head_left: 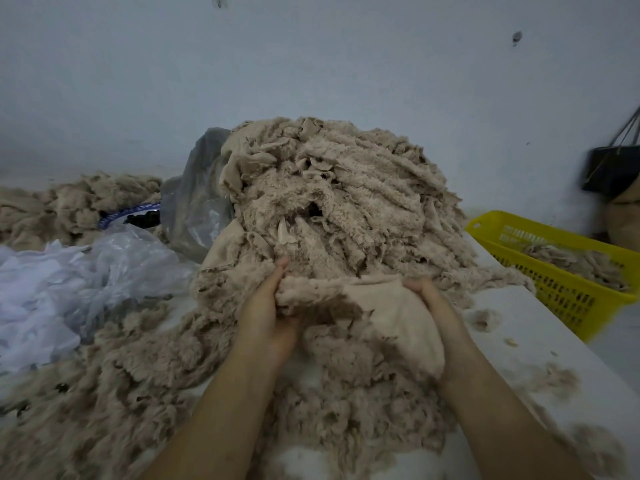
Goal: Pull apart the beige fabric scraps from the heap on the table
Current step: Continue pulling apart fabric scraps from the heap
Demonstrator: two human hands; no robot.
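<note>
Head view | left hand grip + right hand grip both clutch one beige scrap | at heap foot, on bench

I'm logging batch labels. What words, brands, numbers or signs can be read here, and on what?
No readable text anywhere.
Beige scrap, gripped by left hand and right hand: no tag shows.
Fabric heap, yellow basket, black bag, plastic bag: no lettering shows.
Blue-rimmed plate: pattern only, blurred.
Wall: dark marks, not writing.
</note>
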